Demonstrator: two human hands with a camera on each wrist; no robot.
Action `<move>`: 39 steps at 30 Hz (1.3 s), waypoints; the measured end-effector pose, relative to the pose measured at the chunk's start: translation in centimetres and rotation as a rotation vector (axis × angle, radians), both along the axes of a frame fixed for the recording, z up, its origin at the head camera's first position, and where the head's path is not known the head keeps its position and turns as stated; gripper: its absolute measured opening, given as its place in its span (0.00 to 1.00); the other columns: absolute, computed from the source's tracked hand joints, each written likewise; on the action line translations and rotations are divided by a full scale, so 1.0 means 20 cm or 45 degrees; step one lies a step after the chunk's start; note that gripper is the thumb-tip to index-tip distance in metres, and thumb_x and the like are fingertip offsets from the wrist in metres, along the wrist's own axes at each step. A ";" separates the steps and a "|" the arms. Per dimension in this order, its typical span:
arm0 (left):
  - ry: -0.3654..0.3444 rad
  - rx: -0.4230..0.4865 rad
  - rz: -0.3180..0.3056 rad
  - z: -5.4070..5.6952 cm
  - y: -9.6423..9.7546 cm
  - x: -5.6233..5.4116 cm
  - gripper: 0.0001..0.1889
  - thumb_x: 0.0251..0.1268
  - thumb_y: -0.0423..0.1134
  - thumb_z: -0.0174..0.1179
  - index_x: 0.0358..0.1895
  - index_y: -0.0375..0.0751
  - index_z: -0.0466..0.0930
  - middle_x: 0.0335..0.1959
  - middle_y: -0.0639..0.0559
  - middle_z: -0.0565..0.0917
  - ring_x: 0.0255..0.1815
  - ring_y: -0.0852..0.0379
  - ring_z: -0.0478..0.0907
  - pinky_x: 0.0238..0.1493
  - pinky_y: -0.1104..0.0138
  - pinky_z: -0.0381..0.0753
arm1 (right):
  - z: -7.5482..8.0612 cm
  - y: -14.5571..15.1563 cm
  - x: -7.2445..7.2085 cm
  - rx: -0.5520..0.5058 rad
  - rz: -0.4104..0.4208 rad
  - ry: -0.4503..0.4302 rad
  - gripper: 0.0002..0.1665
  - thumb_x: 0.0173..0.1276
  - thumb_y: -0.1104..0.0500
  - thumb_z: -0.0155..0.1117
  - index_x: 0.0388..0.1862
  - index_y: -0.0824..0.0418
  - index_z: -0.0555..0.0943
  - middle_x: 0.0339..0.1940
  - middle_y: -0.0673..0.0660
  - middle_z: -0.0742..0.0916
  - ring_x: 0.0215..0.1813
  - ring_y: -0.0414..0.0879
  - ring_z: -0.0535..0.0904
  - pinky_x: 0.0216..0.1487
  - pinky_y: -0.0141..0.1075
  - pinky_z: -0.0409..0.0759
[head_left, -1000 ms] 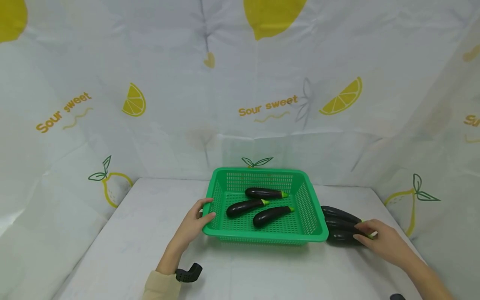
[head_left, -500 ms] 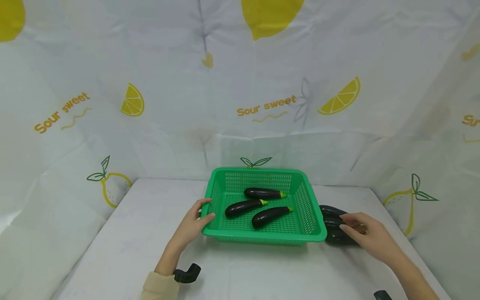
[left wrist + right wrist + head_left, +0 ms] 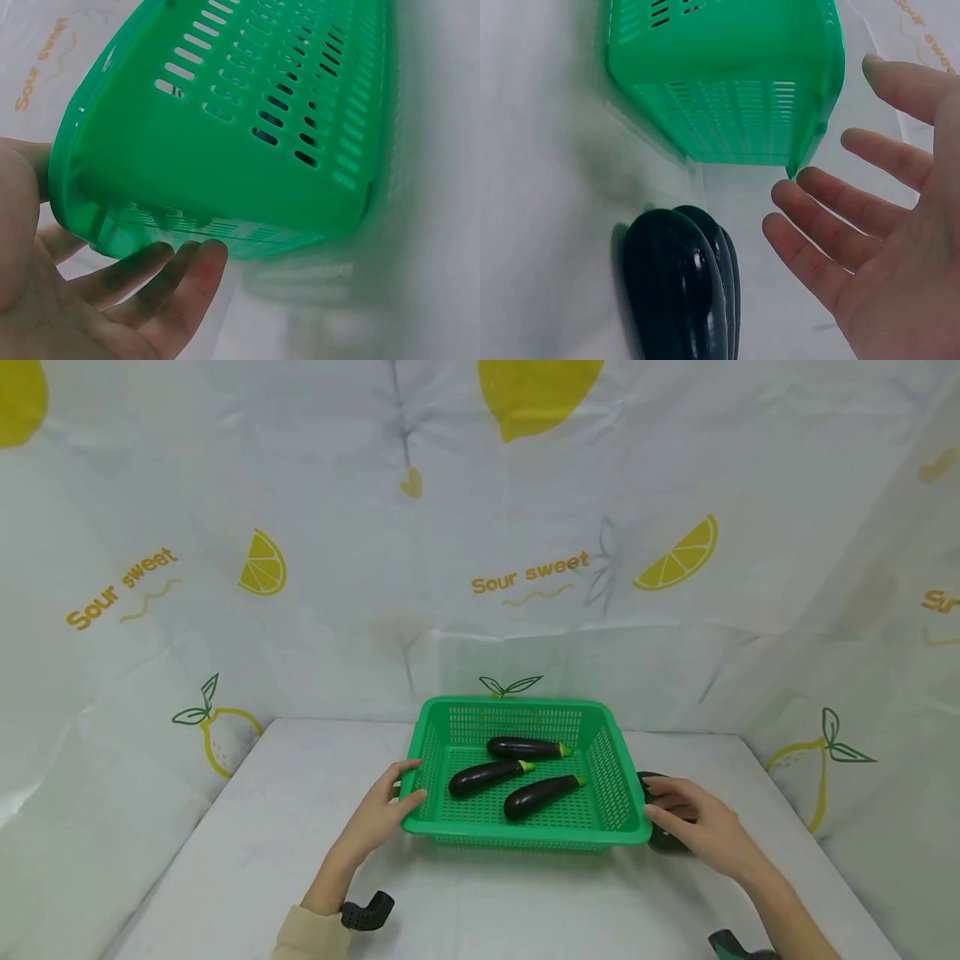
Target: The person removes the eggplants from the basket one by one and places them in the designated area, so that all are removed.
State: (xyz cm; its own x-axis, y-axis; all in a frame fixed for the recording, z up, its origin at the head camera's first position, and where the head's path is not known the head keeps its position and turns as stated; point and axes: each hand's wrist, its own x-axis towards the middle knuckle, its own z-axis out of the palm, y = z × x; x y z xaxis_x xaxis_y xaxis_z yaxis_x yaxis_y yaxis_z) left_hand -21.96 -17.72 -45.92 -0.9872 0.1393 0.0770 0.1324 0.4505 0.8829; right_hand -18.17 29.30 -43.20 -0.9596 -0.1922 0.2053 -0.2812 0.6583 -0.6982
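A green plastic basket (image 3: 525, 837) with slotted walls holds three dark eggplants (image 3: 491, 777), each with a green stem end. My left hand (image 3: 380, 808) grips its left rim; in the left wrist view, the fingers (image 3: 184, 292) curl under the rim along the outer wall. At the basket's right rim, my right hand (image 3: 701, 827) has its fingers spread, the tips close to the rim and nothing held. Beneath this hand, more eggplants (image 3: 675, 285) lie side by side on the table, mostly covered by the hand in the head view.
The white table (image 3: 247, 860) runs back to a white curtain (image 3: 337, 652) printed with lemons and lettering. Black wrist devices show at both wrists, the left one (image 3: 367, 912) beside a beige sleeve (image 3: 311, 933).
My right hand has moved left from the stem ends of the table's eggplants to the basket's right rim. The left hand stays on the left rim.
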 end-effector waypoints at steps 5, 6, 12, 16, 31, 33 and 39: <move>0.028 -0.049 -0.007 0.02 -0.01 0.01 0.28 0.75 0.47 0.62 0.74 0.50 0.68 0.72 0.40 0.71 0.67 0.35 0.72 0.54 0.45 0.79 | -0.01 -0.02 -0.01 -0.044 0.075 -0.031 0.29 0.77 0.53 0.62 0.73 0.60 0.71 0.62 0.60 0.81 0.52 0.39 0.80 0.48 0.36 0.80; 0.031 -0.063 -0.003 0.02 -0.01 0.01 0.28 0.75 0.47 0.61 0.74 0.50 0.68 0.72 0.41 0.71 0.67 0.35 0.72 0.55 0.45 0.79 | -0.01 -0.03 -0.02 -0.039 0.079 -0.040 0.30 0.77 0.53 0.62 0.74 0.59 0.70 0.63 0.60 0.80 0.53 0.39 0.80 0.48 0.36 0.80; 0.072 -0.181 0.009 0.04 -0.02 0.01 0.28 0.76 0.48 0.60 0.74 0.47 0.69 0.71 0.42 0.73 0.64 0.39 0.75 0.54 0.46 0.79 | -0.03 -0.05 -0.04 -0.045 0.063 -0.095 0.33 0.77 0.50 0.63 0.75 0.60 0.69 0.64 0.62 0.79 0.55 0.50 0.81 0.48 0.38 0.81; 0.106 -0.245 0.012 0.06 -0.02 0.02 0.28 0.76 0.48 0.59 0.74 0.45 0.69 0.70 0.42 0.73 0.62 0.42 0.76 0.53 0.49 0.80 | -0.05 -0.07 -0.06 -0.066 0.081 -0.102 0.33 0.77 0.50 0.63 0.75 0.63 0.69 0.61 0.63 0.81 0.54 0.53 0.82 0.48 0.37 0.81; 0.481 -0.566 0.144 0.19 0.02 0.08 0.20 0.74 0.42 0.61 0.63 0.37 0.78 0.62 0.41 0.79 0.65 0.40 0.74 0.59 0.44 0.75 | -0.09 -0.08 -0.09 -0.154 0.084 -0.135 0.33 0.77 0.50 0.63 0.75 0.62 0.69 0.64 0.64 0.79 0.58 0.58 0.80 0.47 0.40 0.81; 0.567 -0.568 0.136 0.21 0.04 0.09 0.18 0.73 0.40 0.62 0.61 0.37 0.80 0.60 0.42 0.81 0.63 0.41 0.76 0.58 0.45 0.77 | -0.09 -0.08 -0.09 -0.151 0.083 -0.122 0.33 0.76 0.51 0.64 0.75 0.62 0.69 0.63 0.64 0.80 0.57 0.57 0.81 0.47 0.40 0.81; 0.728 -0.499 0.047 0.30 0.12 0.07 0.15 0.71 0.35 0.64 0.56 0.35 0.82 0.54 0.44 0.84 0.57 0.44 0.80 0.56 0.49 0.79 | -0.09 -0.07 -0.08 -0.174 0.066 -0.154 0.34 0.76 0.51 0.64 0.75 0.60 0.69 0.64 0.64 0.79 0.58 0.58 0.80 0.47 0.40 0.81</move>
State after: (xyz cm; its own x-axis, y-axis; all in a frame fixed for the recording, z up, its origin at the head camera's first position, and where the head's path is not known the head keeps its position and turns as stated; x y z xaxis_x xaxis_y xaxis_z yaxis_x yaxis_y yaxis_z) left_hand -20.57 -15.38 -39.86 -0.8115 0.2300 0.5372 0.5066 0.7351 0.4505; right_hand -19.83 27.86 -45.04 -0.9683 -0.2206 0.1169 -0.2214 0.5421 -0.8107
